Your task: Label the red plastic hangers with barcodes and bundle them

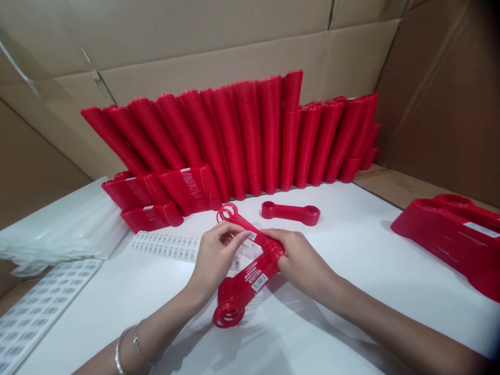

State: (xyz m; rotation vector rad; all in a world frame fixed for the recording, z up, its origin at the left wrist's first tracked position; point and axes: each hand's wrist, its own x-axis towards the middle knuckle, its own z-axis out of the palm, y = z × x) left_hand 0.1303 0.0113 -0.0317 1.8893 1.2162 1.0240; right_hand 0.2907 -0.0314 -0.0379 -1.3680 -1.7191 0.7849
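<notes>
My right hand (299, 258) is wrapped round the joined ends of a fanned bunch of flat red plastic pieces (250, 278), long strips with a ring at each end. Several of them hang down to the left, with white barcode labels on the front one. One red piece (248, 223) is spread away from the rest, pointing up and left. On it lies a small white barcode label (252, 236), pinched at its left end by the thumb and curled fingers of my left hand (219, 250). A sheet of barcode labels (164, 246) lies on the table beside my left hand.
Tall stacks of red pieces (234, 140) line the back, before cardboard walls (219, 47). Shorter banded bundles (191, 187) stand at left. A small red stack (291, 212) lies behind my hands, a larger one (441, 229) at right. Clear plastic bags (74, 224) and another label sheet (47, 307) lie left.
</notes>
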